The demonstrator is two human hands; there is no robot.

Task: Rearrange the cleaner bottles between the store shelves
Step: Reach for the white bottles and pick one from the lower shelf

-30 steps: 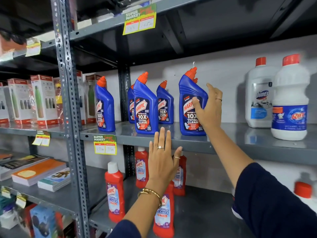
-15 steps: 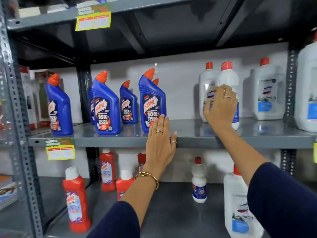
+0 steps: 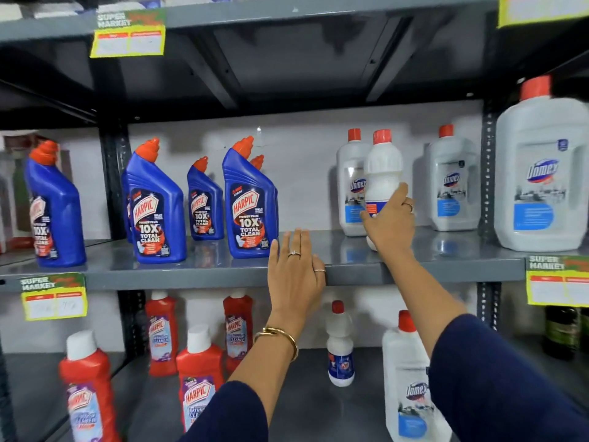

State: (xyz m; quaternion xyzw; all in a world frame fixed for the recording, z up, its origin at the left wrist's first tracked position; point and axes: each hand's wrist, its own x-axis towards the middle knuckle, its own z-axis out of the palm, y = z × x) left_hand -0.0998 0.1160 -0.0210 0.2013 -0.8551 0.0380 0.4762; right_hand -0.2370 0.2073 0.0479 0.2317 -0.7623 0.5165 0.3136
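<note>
My right hand (image 3: 389,222) grips a slim white bottle with a red cap (image 3: 382,173) on the middle shelf (image 3: 318,253), in front of a white Domex bottle (image 3: 350,186). My left hand (image 3: 294,275) lies flat with fingers spread on the shelf's front edge, just right of the nearest blue Harpic bottle (image 3: 250,202). Several more blue Harpic bottles (image 3: 156,208) stand to the left on the same shelf. On the lower shelf are red Harpic bottles (image 3: 199,374), a small white bottle (image 3: 339,346) and a white Domex bottle (image 3: 406,378).
More white Domex bottles stand at the right, one medium (image 3: 451,183) and one large (image 3: 541,173). Yellow price tags (image 3: 54,296) hang on the shelf edges. A dark upright post (image 3: 487,173) divides the shelving at right. An upper shelf (image 3: 287,11) runs overhead.
The view has shifted right along the shelf. My right hand left the blue Harpic bottle, moved right and closed on the slim white bottle. My left hand stays on the shelf edge.
</note>
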